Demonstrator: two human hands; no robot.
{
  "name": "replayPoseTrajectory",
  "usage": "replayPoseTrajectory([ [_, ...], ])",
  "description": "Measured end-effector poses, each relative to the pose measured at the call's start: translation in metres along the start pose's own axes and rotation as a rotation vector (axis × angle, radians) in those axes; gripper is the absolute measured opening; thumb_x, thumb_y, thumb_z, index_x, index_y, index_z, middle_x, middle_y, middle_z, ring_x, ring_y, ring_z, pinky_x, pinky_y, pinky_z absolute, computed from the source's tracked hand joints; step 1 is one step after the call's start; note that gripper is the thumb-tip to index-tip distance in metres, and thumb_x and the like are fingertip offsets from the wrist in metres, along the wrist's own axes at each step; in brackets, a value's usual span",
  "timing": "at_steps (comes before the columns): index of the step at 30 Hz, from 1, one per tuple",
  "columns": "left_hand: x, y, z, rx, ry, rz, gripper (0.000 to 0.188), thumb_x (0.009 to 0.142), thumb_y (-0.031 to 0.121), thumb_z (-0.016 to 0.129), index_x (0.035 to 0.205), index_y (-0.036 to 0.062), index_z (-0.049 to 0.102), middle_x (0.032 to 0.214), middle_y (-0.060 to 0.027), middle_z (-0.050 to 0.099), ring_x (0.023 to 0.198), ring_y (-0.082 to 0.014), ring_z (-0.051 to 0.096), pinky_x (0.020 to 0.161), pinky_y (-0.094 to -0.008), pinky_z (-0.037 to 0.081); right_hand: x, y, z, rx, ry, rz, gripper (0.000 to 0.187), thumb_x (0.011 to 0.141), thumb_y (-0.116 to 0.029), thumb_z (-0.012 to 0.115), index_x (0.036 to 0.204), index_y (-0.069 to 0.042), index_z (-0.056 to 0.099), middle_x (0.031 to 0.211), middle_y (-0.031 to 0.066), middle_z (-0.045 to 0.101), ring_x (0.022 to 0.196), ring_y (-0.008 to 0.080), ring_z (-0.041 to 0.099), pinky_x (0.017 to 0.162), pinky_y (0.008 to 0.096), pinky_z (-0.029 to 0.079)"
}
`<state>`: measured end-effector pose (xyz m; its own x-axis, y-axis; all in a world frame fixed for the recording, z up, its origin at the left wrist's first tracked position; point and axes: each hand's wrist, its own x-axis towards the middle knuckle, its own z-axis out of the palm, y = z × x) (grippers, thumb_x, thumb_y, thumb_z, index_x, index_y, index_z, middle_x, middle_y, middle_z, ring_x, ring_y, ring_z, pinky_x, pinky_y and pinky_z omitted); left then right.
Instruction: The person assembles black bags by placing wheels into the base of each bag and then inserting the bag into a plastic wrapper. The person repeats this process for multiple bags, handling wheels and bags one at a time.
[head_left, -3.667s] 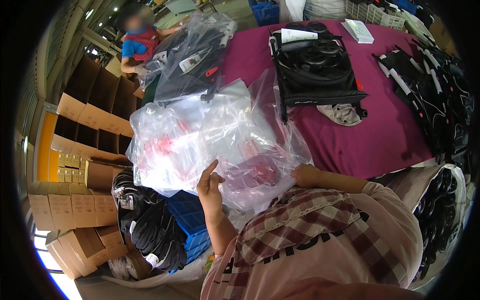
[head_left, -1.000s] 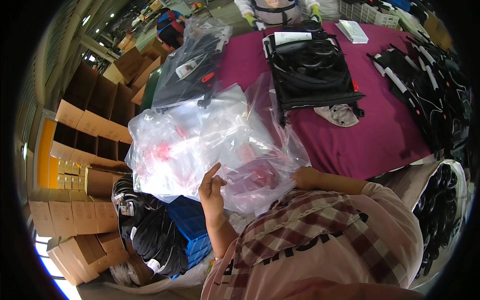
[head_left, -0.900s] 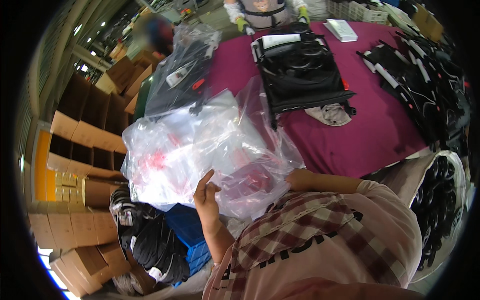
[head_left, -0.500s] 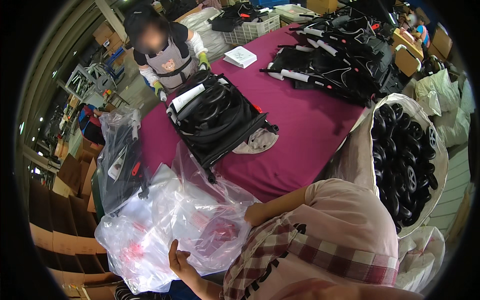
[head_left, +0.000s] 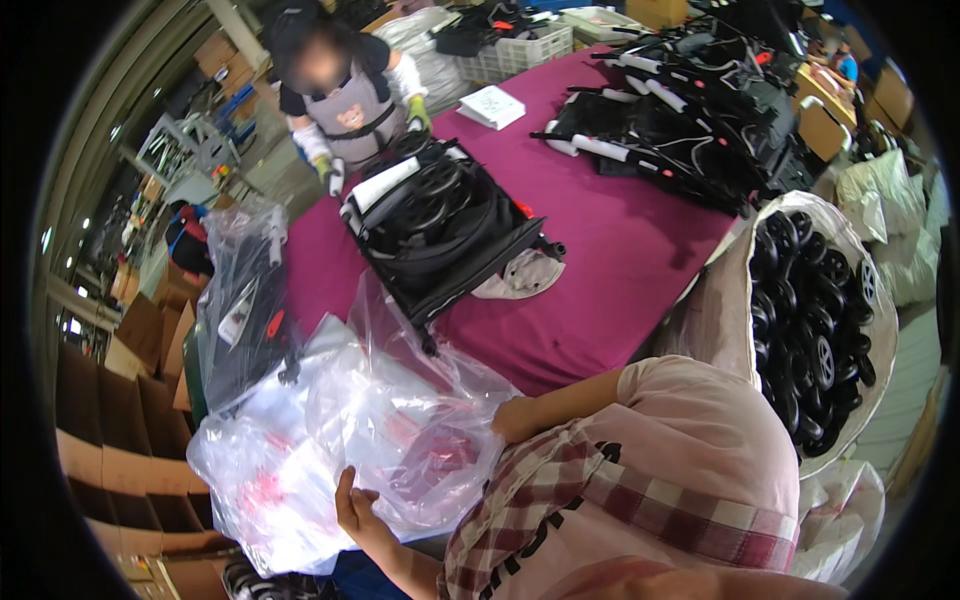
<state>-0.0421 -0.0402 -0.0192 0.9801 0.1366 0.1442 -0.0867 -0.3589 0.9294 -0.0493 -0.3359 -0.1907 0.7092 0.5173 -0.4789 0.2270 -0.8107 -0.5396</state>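
Note:
A large clear plastic bag [head_left: 400, 430] with red print lies over a pile of similar bags at the near left of the table. My left hand [head_left: 362, 508] is at the bag's near edge, index finger and thumb apart, with no object visible in it. My right hand [head_left: 512, 418] reaches to the bag's right side; its fingers are hidden in or behind the film. Just beyond, a folded black stroller [head_left: 440, 235] with wheels on top lies on the table, its near corner by the bag's upper film. A co-worker's gloved hands [head_left: 417, 115] are at the stroller's far end.
The table has a maroon cloth [head_left: 620, 270]. Several folded black frames [head_left: 650, 130] are piled at its far right. A white sack of black wheels [head_left: 815, 320] stands at right. A bagged stroller [head_left: 240, 310] leans at left, beside cardboard boxes [head_left: 105, 400]. A grey cap [head_left: 525, 275] lies near the stroller.
The whole view has shifted slightly, moving the table and stroller a little to the right in it. Both my hands stay at about the same places on the bag.

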Motion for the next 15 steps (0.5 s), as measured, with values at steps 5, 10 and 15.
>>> replayPoseTrajectory([
  [5, 0.001, 0.001, -0.002, -0.041, -0.004, 0.021, 0.034, 0.094, 0.003, 0.047, 0.123, -0.0030, 0.063, 0.108, -0.0091, 0.069, 0.071, -0.0101, 0.053, 0.069, -0.0266, 0.047, 0.007, 0.006, 0.005, -0.030, 0.004, -0.012, 0.028, 0.084, -0.029, 0.055, 0.095, -0.008, 0.069, 0.101, 0.0183, 0.069, 0.099, 0.0385, 0.065, 0.086, 0.0500, 0.051],
  [10, 0.000, 0.000, -0.005, -0.114, 0.014, -0.013, 0.033, 0.094, 0.001, 0.048, 0.124, -0.0029, 0.062, 0.098, -0.0073, 0.068, 0.074, -0.0099, 0.056, 0.072, -0.0261, 0.048, 0.012, 0.010, 0.004, -0.061, 0.018, -0.091, 0.029, 0.084, -0.027, 0.055, 0.094, -0.005, 0.070, 0.099, 0.0208, 0.069, 0.097, 0.0392, 0.065, 0.086, 0.0492, 0.051],
  [15, -0.003, -0.004, -0.008, -0.076, 0.022, -0.007, 0.033, 0.094, 0.002, 0.048, 0.124, -0.0027, 0.062, 0.094, -0.0076, 0.067, 0.076, -0.0107, 0.058, 0.073, -0.0263, 0.048, 0.015, 0.012, 0.003, -0.056, 0.016, -0.159, 0.030, 0.086, -0.030, 0.053, 0.089, -0.004, 0.068, 0.093, 0.0224, 0.067, 0.093, 0.0398, 0.065, 0.084, 0.0499, 0.050],
])
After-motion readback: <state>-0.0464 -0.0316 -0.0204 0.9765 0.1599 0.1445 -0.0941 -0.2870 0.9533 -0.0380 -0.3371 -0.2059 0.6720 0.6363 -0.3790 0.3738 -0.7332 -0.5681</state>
